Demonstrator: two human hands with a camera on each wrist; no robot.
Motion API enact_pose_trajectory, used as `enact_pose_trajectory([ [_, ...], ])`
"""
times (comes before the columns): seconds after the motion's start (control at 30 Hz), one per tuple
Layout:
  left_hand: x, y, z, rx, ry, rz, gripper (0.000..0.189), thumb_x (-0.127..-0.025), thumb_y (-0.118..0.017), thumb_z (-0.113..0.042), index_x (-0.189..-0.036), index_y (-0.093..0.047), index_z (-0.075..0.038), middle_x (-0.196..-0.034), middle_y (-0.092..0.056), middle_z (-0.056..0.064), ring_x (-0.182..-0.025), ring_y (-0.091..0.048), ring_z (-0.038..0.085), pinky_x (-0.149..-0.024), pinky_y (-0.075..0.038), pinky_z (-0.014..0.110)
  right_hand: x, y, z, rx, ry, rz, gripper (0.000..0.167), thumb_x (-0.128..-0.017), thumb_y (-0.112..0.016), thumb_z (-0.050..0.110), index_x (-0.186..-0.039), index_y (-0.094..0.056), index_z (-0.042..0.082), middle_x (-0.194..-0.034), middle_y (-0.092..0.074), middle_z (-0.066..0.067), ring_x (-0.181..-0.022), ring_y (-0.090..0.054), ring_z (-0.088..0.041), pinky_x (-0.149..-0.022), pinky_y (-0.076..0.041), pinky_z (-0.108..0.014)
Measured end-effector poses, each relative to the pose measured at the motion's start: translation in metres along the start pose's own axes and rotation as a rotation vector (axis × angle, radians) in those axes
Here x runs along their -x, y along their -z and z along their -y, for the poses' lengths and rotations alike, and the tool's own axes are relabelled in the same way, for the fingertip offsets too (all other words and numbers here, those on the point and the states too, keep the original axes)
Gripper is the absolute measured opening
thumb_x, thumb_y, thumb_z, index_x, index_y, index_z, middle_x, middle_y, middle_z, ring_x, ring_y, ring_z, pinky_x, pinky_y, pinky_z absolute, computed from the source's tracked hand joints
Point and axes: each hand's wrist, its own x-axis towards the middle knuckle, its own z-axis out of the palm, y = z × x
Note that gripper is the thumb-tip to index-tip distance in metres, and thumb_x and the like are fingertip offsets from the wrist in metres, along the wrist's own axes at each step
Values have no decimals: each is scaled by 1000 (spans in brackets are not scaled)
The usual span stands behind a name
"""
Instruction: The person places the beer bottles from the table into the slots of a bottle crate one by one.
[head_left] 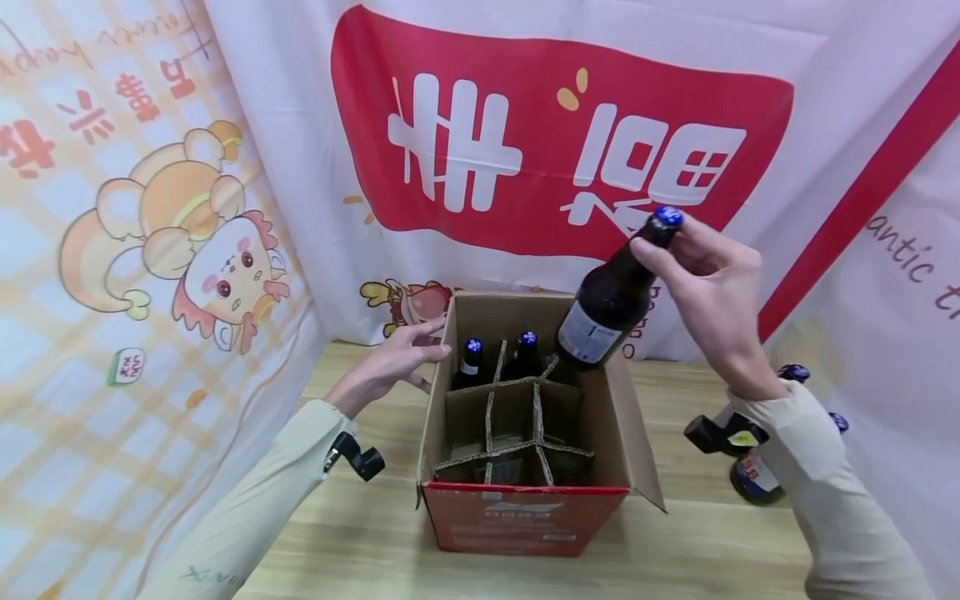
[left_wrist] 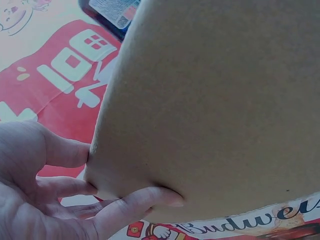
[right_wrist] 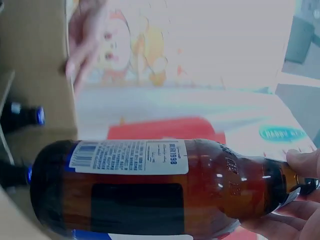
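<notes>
My right hand (head_left: 712,283) pinches a brown glass beer bottle (head_left: 600,312) by its neck, just under the blue cap. The bottle leans over the back right part of a cardboard box (head_left: 525,521), its base overlapping the rim in the head view. Its printed back label (right_wrist: 135,156) shows in the right wrist view. At the box's left side, my left hand (head_left: 397,362) holds the rim, thumb and fingers against the brown cardboard flap (left_wrist: 200,110). Inside, a bottle (head_left: 472,354) and a second bottle (head_left: 527,350) stand in the back cells.
A cardboard divider (head_left: 491,417) splits the box into cells. The right flap (head_left: 637,442) juts outward. More bottles (head_left: 757,479) stand on the wooden table (head_left: 352,533) at right, partly hidden by my right forearm. Printed cloth (head_left: 285,83) hangs behind and at both sides.
</notes>
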Motion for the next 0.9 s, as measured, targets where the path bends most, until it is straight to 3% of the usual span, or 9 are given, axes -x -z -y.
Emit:
enact_pose_trajectory([
  [0.1,0,-1,-1,-9,-6,-4,70,-107,-58,-20,-168,-24,-14,-167,-32,23,-144,-45,44,-75,-67,42,3,-15,4,-26,13,82,37,-96,-77,20,-133,-75,19,-111,-80,0,-96,-76,-9,-87,-60,-18],
  [0.27,0,-2,-2,-9,-4,-10,69,-108,-57,-19,-168,-24,-13,-171,-25,19,-144,-46,43,-75,-66,41,9,-42,4,-56,43,200,37,-95,-78,17,-132,-74,13,-112,-79,-9,-95,-76,-10,-87,-61,-19],
  [0.5,0,-3,-3,-5,16,-21,69,-107,-58,-17,-168,-24,-12,-171,-26,20,-143,-47,43,-74,-67,41,16,-75,1,-63,51,338,37,-93,-81,17,-128,-73,6,-114,-79,-8,-101,-77,-18,-91,-62,-27],
  [0.7,0,-2,-4,-11,23,-17,69,-108,-56,-18,-168,-22,-12,-170,-26,21,-144,-47,43,-76,-67,42,16,-95,4,-39,7,462,33,-93,-82,23,-120,-75,7,-111,-79,-8,-100,-78,-20,-88,-65,-35],
  [0.9,0,-2,-4,9,39,-14,68,-108,-57,-18,-168,-24,-16,-165,-36,22,-143,-47,42,-76,-67,43,24,-114,2,-39,-40,556,36,-92,-83,25,-123,-74,8,-109,-79,-5,-98,-78,-17,-85,-65,-34],
])
